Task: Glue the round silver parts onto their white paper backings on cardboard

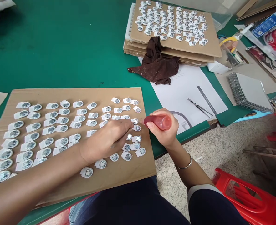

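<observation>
**Head view: right hand pointing a red bottle at the tabbed discs**

Head view is looking down on a green table [58, 47], where a cardboard sheet [119, 175] is lying flat in front of the person. Rows of small metal discs [36, 126], each sitting on a white tab, are covering the sheet from its left edge almost to its right edge.

The left hand [107, 139] is resting palm down on the right part of the sheet, covering several discs. Its fingers are curling in towards the discs by the right edge. Whether they are pinching one or only pressing down on it cannot be told.

Just to its right, the right hand [166, 134] is closing fully around a small red bottle [160, 122]. The hand is holding it sideways over the sheet's right edge, with the tip pointing left at the nearest disc [135, 121], very close to it. A thin bracelet [186, 165] is circling that wrist.

Further back, a brown cloth [155, 64] is lying crumpled against a cardboard stack [210, 48] that is carrying many more tabbed discs. White paper [187, 84] is lying in front of the stack, bearing tweezers [199, 107] and a metal ruler [207, 100]. At the lower right a red stool [250, 200] is standing on the floor
</observation>
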`<action>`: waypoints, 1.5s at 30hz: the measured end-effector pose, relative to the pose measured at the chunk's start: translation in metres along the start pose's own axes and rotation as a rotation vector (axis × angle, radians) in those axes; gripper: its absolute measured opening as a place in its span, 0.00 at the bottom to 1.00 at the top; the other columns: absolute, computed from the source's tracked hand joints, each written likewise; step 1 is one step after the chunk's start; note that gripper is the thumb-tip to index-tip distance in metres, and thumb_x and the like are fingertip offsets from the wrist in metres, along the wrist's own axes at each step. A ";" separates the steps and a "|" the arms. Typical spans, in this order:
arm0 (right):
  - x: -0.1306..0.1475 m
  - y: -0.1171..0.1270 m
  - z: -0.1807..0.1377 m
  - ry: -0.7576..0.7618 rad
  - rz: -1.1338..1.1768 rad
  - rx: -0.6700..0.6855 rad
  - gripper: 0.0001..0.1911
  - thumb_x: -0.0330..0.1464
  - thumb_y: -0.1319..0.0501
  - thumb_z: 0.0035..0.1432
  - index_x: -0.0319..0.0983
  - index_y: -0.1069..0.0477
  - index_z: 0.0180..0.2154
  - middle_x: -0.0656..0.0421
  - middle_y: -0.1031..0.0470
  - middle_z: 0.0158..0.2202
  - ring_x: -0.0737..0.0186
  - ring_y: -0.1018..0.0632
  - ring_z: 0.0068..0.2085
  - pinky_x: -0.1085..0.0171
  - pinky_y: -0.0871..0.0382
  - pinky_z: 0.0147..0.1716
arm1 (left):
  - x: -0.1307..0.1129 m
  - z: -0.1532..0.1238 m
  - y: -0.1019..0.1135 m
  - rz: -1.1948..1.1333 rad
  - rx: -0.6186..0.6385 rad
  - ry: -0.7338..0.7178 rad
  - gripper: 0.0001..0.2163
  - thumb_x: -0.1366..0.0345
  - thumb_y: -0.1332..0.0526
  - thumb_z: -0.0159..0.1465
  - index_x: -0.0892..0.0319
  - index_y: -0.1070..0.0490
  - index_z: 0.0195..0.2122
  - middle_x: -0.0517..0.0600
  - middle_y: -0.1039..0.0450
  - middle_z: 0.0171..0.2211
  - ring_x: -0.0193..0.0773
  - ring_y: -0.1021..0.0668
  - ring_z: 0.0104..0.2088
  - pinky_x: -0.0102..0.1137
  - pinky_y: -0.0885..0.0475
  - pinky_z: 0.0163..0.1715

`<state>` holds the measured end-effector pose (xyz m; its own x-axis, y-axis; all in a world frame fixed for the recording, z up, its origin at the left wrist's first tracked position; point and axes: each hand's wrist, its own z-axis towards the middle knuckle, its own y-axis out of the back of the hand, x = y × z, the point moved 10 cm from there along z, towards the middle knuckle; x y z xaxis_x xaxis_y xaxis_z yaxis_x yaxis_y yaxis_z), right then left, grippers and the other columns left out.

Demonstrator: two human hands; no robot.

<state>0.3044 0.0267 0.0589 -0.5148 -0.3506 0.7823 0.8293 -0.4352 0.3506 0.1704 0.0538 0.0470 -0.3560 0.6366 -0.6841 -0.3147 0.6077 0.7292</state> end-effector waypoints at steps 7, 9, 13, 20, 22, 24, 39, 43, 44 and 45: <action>0.002 -0.001 0.000 0.022 0.006 0.016 0.14 0.34 0.34 0.48 0.41 0.34 0.37 0.57 0.28 0.33 0.59 0.25 0.35 0.56 0.28 0.34 | 0.001 0.001 0.002 -0.046 -0.018 0.002 0.07 0.72 0.51 0.65 0.60 0.36 0.33 0.47 0.37 0.24 0.33 0.34 0.25 0.32 0.41 0.26; 0.002 -0.001 0.000 0.024 0.008 0.012 0.14 0.34 0.34 0.47 0.41 0.34 0.37 0.58 0.28 0.34 0.59 0.25 0.35 0.56 0.28 0.34 | 0.002 0.001 0.002 -0.051 -0.019 0.007 0.07 0.72 0.51 0.65 0.60 0.36 0.33 0.46 0.37 0.25 0.33 0.34 0.25 0.32 0.41 0.26; 0.003 -0.001 0.000 0.025 0.019 0.008 0.14 0.33 0.34 0.47 0.41 0.33 0.37 0.58 0.28 0.34 0.60 0.25 0.35 0.57 0.28 0.35 | 0.003 0.000 0.002 -0.052 -0.021 0.008 0.06 0.72 0.51 0.65 0.60 0.36 0.33 0.46 0.37 0.25 0.33 0.34 0.25 0.32 0.41 0.26; 0.002 -0.001 -0.001 0.012 0.029 0.013 0.14 0.32 0.34 0.47 0.40 0.33 0.37 0.58 0.28 0.34 0.60 0.25 0.35 0.57 0.28 0.34 | 0.003 0.000 0.003 -0.061 -0.031 0.001 0.07 0.71 0.51 0.66 0.60 0.35 0.34 0.46 0.37 0.24 0.33 0.35 0.25 0.32 0.42 0.26; 0.002 -0.001 -0.001 0.015 0.035 0.013 0.15 0.31 0.33 0.46 0.40 0.33 0.37 0.57 0.28 0.34 0.60 0.25 0.35 0.57 0.28 0.34 | 0.002 0.001 0.005 -0.064 -0.039 -0.006 0.08 0.71 0.52 0.66 0.61 0.35 0.32 0.46 0.38 0.23 0.32 0.35 0.24 0.31 0.42 0.26; 0.002 -0.001 -0.001 0.016 0.042 0.015 0.14 0.31 0.33 0.46 0.40 0.33 0.37 0.57 0.28 0.34 0.60 0.25 0.35 0.57 0.29 0.35 | 0.001 0.002 0.008 -0.066 -0.040 -0.001 0.09 0.70 0.53 0.67 0.61 0.35 0.32 0.46 0.39 0.23 0.32 0.35 0.24 0.31 0.42 0.25; 0.003 -0.003 0.000 0.015 0.067 0.026 0.14 0.31 0.33 0.46 0.40 0.33 0.36 0.58 0.28 0.34 0.61 0.25 0.35 0.57 0.29 0.34 | 0.012 0.005 0.014 -0.122 -0.064 0.056 0.10 0.67 0.50 0.65 0.62 0.30 0.36 0.47 0.33 0.24 0.32 0.32 0.23 0.29 0.39 0.24; 0.003 -0.005 -0.001 0.015 0.079 0.038 0.15 0.30 0.33 0.46 0.40 0.33 0.37 0.58 0.28 0.34 0.60 0.25 0.35 0.57 0.29 0.35 | 0.018 0.003 0.013 -0.146 -0.051 0.101 0.09 0.68 0.49 0.65 0.61 0.30 0.35 0.47 0.31 0.27 0.32 0.29 0.27 0.28 0.37 0.26; 0.004 -0.006 -0.001 0.015 0.081 0.044 0.15 0.30 0.33 0.46 0.40 0.33 0.37 0.58 0.28 0.34 0.61 0.25 0.35 0.57 0.29 0.35 | 0.020 0.003 0.013 -0.155 -0.051 0.109 0.09 0.68 0.49 0.65 0.61 0.30 0.36 0.47 0.30 0.27 0.32 0.29 0.27 0.27 0.37 0.27; 0.004 -0.006 -0.001 0.016 0.083 0.047 0.15 0.30 0.33 0.46 0.40 0.33 0.37 0.58 0.28 0.34 0.60 0.25 0.35 0.57 0.29 0.35 | 0.022 0.003 0.013 -0.163 -0.050 0.116 0.09 0.67 0.49 0.65 0.61 0.30 0.36 0.47 0.30 0.28 0.32 0.28 0.28 0.27 0.36 0.27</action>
<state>0.2969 0.0277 0.0594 -0.4471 -0.3968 0.8016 0.8781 -0.3652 0.3090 0.1616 0.0769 0.0416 -0.3953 0.4707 -0.7888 -0.4184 0.6722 0.6108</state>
